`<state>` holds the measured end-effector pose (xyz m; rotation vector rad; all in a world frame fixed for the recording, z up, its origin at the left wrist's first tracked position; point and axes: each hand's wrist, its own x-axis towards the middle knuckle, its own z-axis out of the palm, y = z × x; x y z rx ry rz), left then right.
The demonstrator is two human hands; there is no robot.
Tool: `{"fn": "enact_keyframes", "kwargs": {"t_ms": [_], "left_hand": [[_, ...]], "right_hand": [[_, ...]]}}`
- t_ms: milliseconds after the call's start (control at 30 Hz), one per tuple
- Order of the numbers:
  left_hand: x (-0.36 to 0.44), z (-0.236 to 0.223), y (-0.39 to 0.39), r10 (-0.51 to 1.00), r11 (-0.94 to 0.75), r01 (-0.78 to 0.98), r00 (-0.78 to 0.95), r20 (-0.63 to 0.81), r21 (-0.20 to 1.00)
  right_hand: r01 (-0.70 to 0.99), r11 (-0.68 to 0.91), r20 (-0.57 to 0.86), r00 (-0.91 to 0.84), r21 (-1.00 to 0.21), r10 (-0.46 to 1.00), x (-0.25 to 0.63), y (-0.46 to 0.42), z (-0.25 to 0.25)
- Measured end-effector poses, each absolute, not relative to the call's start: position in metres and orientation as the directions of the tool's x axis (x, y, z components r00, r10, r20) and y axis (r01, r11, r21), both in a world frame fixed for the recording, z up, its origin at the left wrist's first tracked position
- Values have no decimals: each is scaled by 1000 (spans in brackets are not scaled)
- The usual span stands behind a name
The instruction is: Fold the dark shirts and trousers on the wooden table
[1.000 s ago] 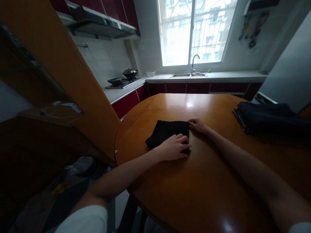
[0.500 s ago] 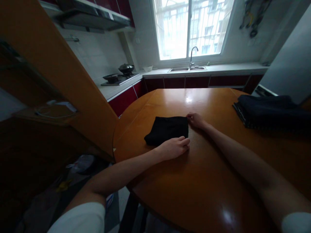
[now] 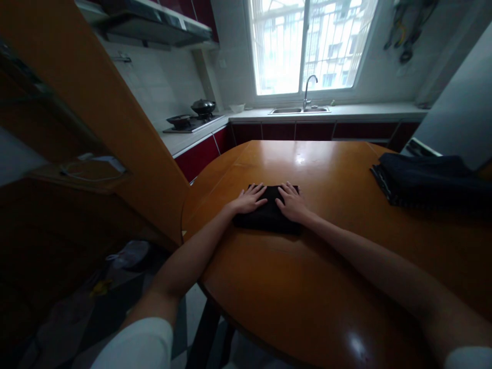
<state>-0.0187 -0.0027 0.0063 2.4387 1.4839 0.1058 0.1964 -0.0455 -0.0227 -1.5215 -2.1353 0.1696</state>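
Observation:
A folded black cloth [image 3: 265, 221], perhaps a garment, lies in a compact rectangle on the wooden table [image 3: 326, 266]. My left hand [image 3: 249, 200] rests flat on its left part with the fingers spread. On the right part lies my right hand [image 3: 292, 201], palm down and fingers apart. The two hands sit side by side with a strip of black fabric showing between them. What kind of garment it is cannot be made out.
A stack of dark folded clothes [image 3: 430, 179] sits at the table's right side. Beyond the table are a counter with a sink [image 3: 300, 110] and a stove [image 3: 196, 123] with pans. A wooden cabinet [image 3: 142, 128] stands close on the left.
Both hands have left the cloth's right edge and now lie flat on top of it. My left hand moved left and away from me. The cloth's near-left part looks straighter.

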Motion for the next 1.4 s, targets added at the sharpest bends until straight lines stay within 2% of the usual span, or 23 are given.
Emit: {"fn": "enact_keyframes", "kwargs": {"t_ms": [67,133,267,333,400,467,533,700,833,933,1067,1133,1233,1333,1400], "left_hand": [[-33,-1,6,929,-299,895,353,-116,330],[-42,-2,9,972,-180,890,226,-62,418],[-55,9,10,992,-114,841,129,9,529],[-60,14,9,989,-84,811,140,-52,579],[-62,18,8,975,-23,779,157,-159,627],[-62,20,7,960,44,769,143,-240,637],[-59,22,6,957,87,771,111,-269,630],[-57,26,2,942,154,728,96,-321,669],[-54,26,-3,939,180,611,126,-320,770],[-41,21,-10,951,165,392,181,-251,905],[-8,13,-17,991,73,121,101,-85,990],[13,15,-18,996,-35,66,83,29,997],[46,29,-20,956,-241,-4,172,238,971],[85,48,-24,876,-411,-88,238,420,907],[115,58,-28,837,-471,-115,255,484,875]], "right_hand": [[861,309,282,-203,-404,938,201,-43,-26],[855,220,269,-98,-470,958,215,-36,-25],[781,26,200,127,-624,972,242,-28,-13],[766,-35,112,138,-642,984,245,-29,-5],[792,-58,53,113,-607,992,241,-32,0],[820,-61,43,104,-569,994,235,-33,1],[801,-63,50,116,-596,992,230,-31,-1],[529,-159,-76,175,-834,982,232,-19,-7],[396,-169,-118,150,-903,982,232,-25,-5],[284,-101,-77,96,-954,992,233,-35,0],[70,130,133,32,-989,991,256,-48,9],[32,237,237,26,-971,971,278,-54,16],[71,367,371,63,-927,926,317,-68,30],[143,464,484,179,-874,856,356,-84,45],[166,496,523,262,-853,811,381,-98,54]]}}
